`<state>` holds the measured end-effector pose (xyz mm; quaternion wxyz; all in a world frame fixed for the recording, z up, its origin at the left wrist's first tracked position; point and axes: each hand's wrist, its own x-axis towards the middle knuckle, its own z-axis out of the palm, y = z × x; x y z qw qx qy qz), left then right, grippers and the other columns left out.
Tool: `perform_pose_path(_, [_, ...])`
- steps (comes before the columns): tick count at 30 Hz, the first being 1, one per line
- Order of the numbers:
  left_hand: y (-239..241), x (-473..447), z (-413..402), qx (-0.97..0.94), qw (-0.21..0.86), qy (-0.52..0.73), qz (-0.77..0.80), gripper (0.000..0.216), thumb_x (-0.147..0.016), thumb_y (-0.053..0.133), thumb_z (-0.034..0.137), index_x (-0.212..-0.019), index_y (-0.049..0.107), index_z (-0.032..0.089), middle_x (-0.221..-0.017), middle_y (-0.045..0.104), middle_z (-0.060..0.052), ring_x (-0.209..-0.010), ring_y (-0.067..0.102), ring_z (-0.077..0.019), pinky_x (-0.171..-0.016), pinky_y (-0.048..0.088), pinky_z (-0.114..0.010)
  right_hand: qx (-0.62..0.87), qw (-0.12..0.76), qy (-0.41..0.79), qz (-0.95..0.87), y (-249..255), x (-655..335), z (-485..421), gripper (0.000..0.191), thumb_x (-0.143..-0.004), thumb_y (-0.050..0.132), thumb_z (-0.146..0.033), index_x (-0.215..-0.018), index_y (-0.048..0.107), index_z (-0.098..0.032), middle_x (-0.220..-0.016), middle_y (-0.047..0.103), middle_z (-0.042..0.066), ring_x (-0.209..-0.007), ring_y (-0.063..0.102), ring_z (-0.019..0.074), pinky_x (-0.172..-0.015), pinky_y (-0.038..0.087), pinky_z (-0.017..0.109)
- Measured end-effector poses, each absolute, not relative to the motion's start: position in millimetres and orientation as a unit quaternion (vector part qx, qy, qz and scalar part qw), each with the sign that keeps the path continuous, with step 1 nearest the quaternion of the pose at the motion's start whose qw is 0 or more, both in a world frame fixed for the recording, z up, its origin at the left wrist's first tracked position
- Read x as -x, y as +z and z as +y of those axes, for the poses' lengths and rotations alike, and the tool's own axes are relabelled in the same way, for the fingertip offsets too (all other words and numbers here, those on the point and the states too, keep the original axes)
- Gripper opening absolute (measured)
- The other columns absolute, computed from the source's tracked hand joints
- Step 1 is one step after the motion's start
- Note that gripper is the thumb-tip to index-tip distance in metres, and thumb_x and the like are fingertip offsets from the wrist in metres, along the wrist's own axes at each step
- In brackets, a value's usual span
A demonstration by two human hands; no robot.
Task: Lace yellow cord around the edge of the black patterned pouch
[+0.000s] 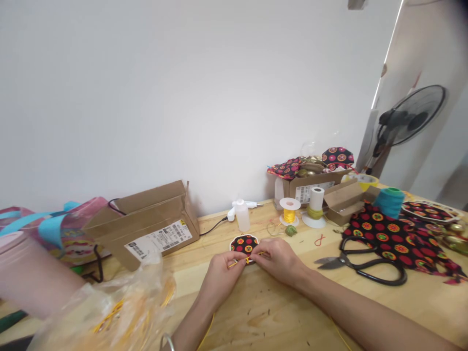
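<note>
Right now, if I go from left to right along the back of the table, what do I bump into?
Pink and blue bag → open cardboard box → small white squeeze bottle → yellow thread spool → teal thread cone.

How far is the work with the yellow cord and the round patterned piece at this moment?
Done: patterned fabric lies cut beside the scissors, and a round disc is covered. In hand: the left hand and right hand pinch the yellow cord at the disc's near edge. Left: the cord seems to touch only that edge, so most of the rim looks bare.

Bright even light, soft focus, warped edges
</note>
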<state>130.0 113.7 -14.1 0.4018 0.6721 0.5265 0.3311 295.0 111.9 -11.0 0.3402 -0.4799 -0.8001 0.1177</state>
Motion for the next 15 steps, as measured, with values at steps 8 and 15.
perform_pose_path(8, [-14.6, -131.4, 114.7, -0.653, 0.418, 0.332, 0.537, 0.028, -0.066, 0.055, 0.038, -0.073, 0.064, 0.012, -0.055, 0.058, 0.0, -0.046, 0.044, -0.0093, -0.043, 0.03, -0.017, 0.467, 0.358, 0.125, -0.799, -9.4, -295.6, 112.3, 0.013, -0.073, 0.055, -0.023, -0.069, 0.067, -0.019, -0.061, 0.062, 0.001, -0.056, 0.052, 0.0098, -0.052, 0.036, 0.018])
perform_pose_path(15, [-9.3, -132.1, 111.0, -0.674, 0.41, 0.332, 0.517, 0.025, -0.067, 0.054, 0.035, -0.074, 0.068, 0.015, -0.061, 0.065, -0.002, -0.054, 0.053, -0.0139, -0.046, 0.034, -0.019, 0.483, 0.34, 0.114, -0.799, -7.6, -295.0, 111.0, 0.012, -0.071, 0.056, -0.022, -0.069, 0.068, -0.02, -0.061, 0.062, 0.0, -0.056, 0.053, 0.0104, -0.051, 0.036, 0.018])
